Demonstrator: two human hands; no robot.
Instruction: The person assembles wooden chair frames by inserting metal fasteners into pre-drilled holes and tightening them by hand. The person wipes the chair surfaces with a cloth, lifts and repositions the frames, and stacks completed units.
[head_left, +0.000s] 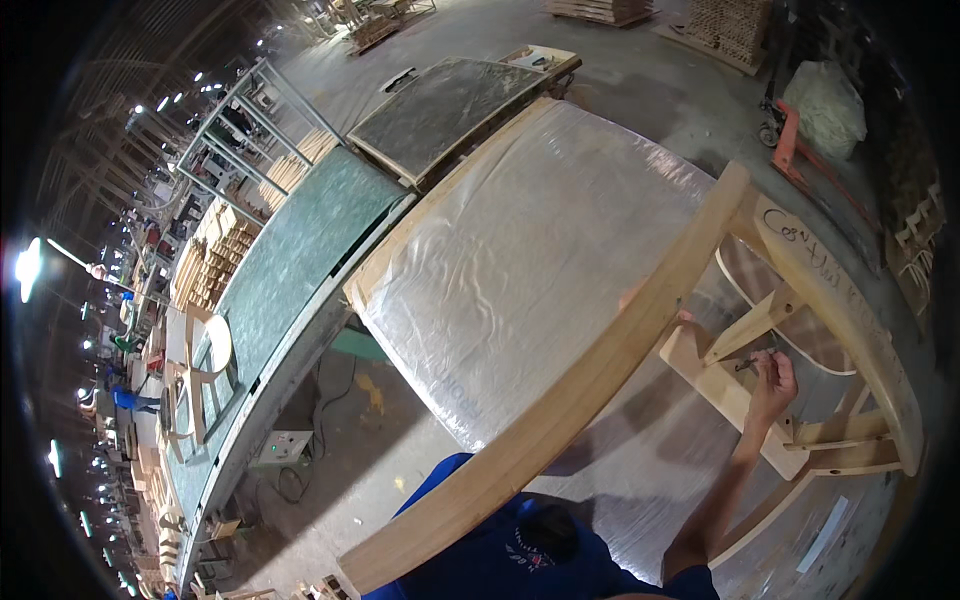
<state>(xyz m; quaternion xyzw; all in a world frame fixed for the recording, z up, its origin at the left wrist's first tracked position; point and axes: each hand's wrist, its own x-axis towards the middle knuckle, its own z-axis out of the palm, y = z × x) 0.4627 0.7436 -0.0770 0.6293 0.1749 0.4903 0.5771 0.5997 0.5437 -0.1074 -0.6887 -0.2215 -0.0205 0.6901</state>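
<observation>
A bare wooden chair frame (600, 370) lies tilted on a table wrapped in clear plastic (520, 250). My right hand (772, 385) reaches up between the frame's rails and pinches a small dark tool (752, 362) against a cross rail (750, 325). My left hand (655, 300) is mostly hidden behind the long curved rail, with only fingertips showing as it grips that rail. My blue shirt (510, 550) fills the lower middle.
A green-topped bench (300, 260) and a dark panel (440, 105) stand to the left and behind. Stacks of wooden parts (215, 255) line the far left. An orange pallet jack (800, 150) and a white sack (825, 100) sit at upper right. A small control box (283, 447) rests on the floor.
</observation>
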